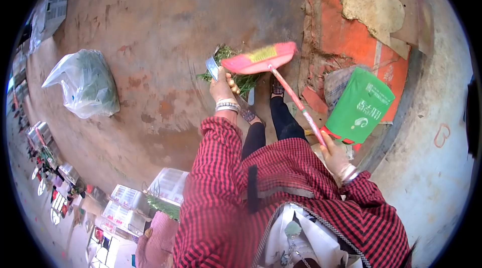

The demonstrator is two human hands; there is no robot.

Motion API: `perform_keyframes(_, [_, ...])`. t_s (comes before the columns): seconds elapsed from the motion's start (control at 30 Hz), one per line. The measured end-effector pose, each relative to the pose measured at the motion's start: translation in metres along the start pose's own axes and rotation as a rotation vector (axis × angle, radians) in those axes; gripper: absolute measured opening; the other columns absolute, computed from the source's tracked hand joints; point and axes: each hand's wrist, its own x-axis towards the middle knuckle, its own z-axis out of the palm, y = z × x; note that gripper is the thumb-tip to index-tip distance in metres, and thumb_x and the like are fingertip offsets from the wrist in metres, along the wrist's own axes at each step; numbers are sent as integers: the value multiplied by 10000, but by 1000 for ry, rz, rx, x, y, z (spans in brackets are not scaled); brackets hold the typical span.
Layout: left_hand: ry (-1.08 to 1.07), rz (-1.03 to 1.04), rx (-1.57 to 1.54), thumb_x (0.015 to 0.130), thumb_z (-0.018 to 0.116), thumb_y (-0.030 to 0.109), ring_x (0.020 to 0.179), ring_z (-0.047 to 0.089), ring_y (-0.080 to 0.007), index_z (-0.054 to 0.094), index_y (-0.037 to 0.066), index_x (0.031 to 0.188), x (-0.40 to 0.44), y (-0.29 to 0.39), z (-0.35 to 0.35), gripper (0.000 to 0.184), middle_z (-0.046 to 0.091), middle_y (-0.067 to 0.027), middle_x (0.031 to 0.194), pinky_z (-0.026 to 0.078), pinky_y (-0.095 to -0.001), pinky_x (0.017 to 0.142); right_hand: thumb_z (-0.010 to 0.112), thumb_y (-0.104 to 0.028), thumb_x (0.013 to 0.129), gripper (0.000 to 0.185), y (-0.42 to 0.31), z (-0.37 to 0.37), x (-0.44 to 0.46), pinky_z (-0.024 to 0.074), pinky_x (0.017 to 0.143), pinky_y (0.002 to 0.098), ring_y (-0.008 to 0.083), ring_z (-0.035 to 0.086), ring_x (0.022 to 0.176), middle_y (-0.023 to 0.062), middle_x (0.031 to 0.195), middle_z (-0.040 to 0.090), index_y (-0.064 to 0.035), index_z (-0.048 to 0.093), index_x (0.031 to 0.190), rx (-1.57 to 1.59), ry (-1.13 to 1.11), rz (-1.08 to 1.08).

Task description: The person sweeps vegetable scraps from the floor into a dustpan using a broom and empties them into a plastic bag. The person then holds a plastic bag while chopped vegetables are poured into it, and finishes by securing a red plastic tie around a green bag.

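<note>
My right hand (335, 157) is wrapped round the red handle of a broom (296, 98), whose pink head with a yellow patch is raised in front of my feet. My left hand (222, 86) grips a pale blue-grey dustpan (212, 68), only part of which shows. Green plant scraps (228, 54) are heaped at the dustpan, partly hidden behind the broom head and my left hand.
A clear plastic bag (89, 84) with greenery inside stands on the floor at left. A green printed bag (362, 104) lies beside my right hand, near orange sheeting (346, 37) and cardboard (414, 19). White crates (125, 197) and a person in a pink sleeve (159, 235) are at lower left.
</note>
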Motion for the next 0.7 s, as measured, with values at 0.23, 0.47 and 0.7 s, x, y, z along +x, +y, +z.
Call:
perform_keyframes(0.23, [21,27,10,837,533,348,342,312,-128,437,102,686,-2,0,6,305,354,7,459,283,-286,340,423,-179,863,463,-3,-36,106,434,667,445,401,558,764,255,841,565,-123,287,1302,-70,182,3])
perform_keyframes(0.47, [3,30,-3,836,528,354,343,311,-132,449,100,691,4,-1,7,304,360,4,465,278,-282,348,409,-183,858,551,-20,-3,107,427,601,465,391,566,660,236,707,576,-106,152,1340,-203,-38,167])
perform_keyframes(0.7, [0,-151,-219,861,408,416,351,290,-148,450,122,680,-11,6,-57,348,326,2,444,243,-301,370,427,-226,850,511,-30,-20,3,426,656,474,402,558,687,251,729,572,-110,253,1316,-94,-144,10])
